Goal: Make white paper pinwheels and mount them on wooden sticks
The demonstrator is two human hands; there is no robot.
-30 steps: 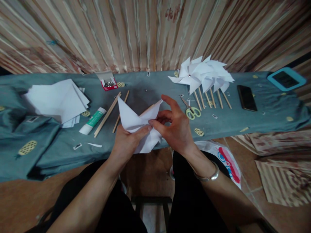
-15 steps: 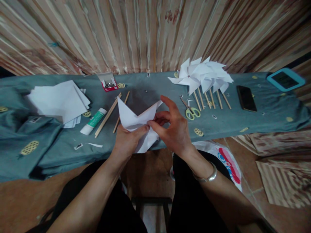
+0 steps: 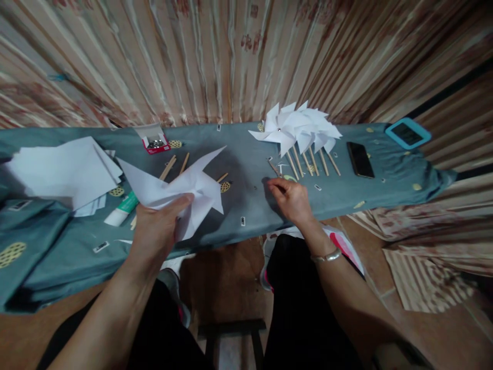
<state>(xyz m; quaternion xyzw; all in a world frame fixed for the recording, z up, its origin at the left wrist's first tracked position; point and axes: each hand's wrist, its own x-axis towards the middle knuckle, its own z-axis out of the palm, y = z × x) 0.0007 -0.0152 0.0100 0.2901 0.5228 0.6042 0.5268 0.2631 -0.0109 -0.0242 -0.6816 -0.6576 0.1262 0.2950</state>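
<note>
My left hand [image 3: 159, 223] grips a white paper pinwheel [image 3: 204, 187], thumb pressed near its centre where the points fold inward. Its blades spread over the cloth and cover parts of several wooden sticks [image 3: 168, 168] and a glue stick [image 3: 122, 209]. To the right, my right hand [image 3: 292, 199] hovers low over the cloth, fingers curled and tips drawn together. Whether something small is between them cannot be made out. Just beyond it lie scissors [image 3: 274, 168], their green handles partly hidden by the hand.
Finished pinwheels on sticks [image 3: 285, 131] overlap at the back right. Beside them are a phone [image 3: 360, 159] and a blue-framed device [image 3: 408, 132]. White paper sheets [image 3: 65, 169] lie at left, near an open red box of metal pins [image 3: 156, 144]. A curtain [image 3: 200, 61] hangs behind the table.
My right hand has let go of the pinwheel and moved right, towards the scissors. The left hand has carried the pinwheel leftwards and tilted it. The view has shifted slightly.
</note>
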